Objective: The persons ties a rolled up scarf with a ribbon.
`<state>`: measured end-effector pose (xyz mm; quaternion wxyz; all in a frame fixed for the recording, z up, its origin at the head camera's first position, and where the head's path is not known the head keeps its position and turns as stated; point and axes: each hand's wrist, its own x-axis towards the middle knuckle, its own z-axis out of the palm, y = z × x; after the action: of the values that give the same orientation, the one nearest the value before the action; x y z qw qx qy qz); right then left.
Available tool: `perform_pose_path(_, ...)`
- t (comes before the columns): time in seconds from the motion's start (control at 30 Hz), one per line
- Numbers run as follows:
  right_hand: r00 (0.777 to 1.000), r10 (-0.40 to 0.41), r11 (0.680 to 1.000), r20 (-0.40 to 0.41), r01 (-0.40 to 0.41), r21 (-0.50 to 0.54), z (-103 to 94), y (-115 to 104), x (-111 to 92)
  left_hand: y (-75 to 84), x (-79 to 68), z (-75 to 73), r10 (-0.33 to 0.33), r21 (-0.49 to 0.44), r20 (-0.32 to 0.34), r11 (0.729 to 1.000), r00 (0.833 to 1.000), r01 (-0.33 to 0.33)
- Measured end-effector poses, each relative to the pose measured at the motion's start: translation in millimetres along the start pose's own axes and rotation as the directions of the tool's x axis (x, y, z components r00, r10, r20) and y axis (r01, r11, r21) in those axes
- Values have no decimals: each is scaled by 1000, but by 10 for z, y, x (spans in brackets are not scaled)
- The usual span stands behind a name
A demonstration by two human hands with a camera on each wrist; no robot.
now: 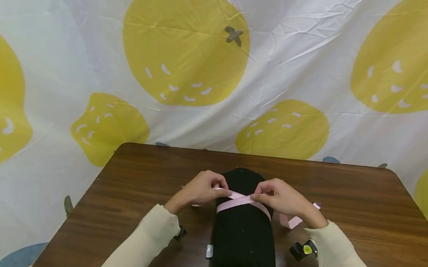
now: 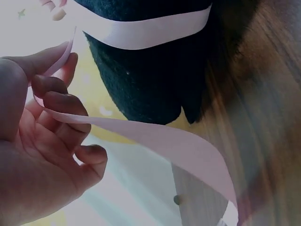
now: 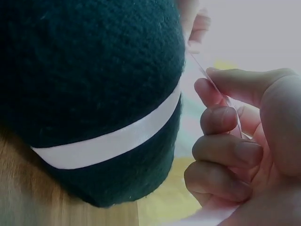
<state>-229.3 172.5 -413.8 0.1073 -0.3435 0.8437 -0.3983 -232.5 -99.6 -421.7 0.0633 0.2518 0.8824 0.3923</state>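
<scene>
A dark, fuzzy, rounded bundle [image 1: 244, 244] lies lengthwise on the table, with a small white tag [image 1: 209, 251] at its left side. Around it runs a pink ribbon [image 1: 229, 205], whose two ends cross on top. My left hand [image 1: 207, 190] pinches one end between thumb and forefinger, just left of the crossing. The other end is pinched by my right hand [image 1: 280, 198], right of the crossing. In the left wrist view, a loose ribbon tail [image 2: 188, 150] trails from the left fingers down towards the table. The right wrist view shows ribbon running through the curled right fingers [image 3: 221, 146].
The brown wooden table [image 1: 128, 212] ends at a back edge close to a white cloth [image 1: 297, 72] printed with yellow fruit. A loose ribbon tail [image 1: 290, 222] hangs beside the right hand. Dark wrist devices [image 1: 304, 250] sit below both sleeves.
</scene>
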Motion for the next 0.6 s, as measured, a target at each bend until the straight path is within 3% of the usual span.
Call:
perform_pose_path(0.2, 1000, 10, 1000, -4, -10, -5, -29, 25, -62, -63, -88, -15, -62, -77, 48, 995, 997, 65)
perform_pose_path(0.6, 999, 43, 999, -14, -43, 6, 0, 158, -139, -253, -170, -9, -100, -113, 117, 987, 988, 113)
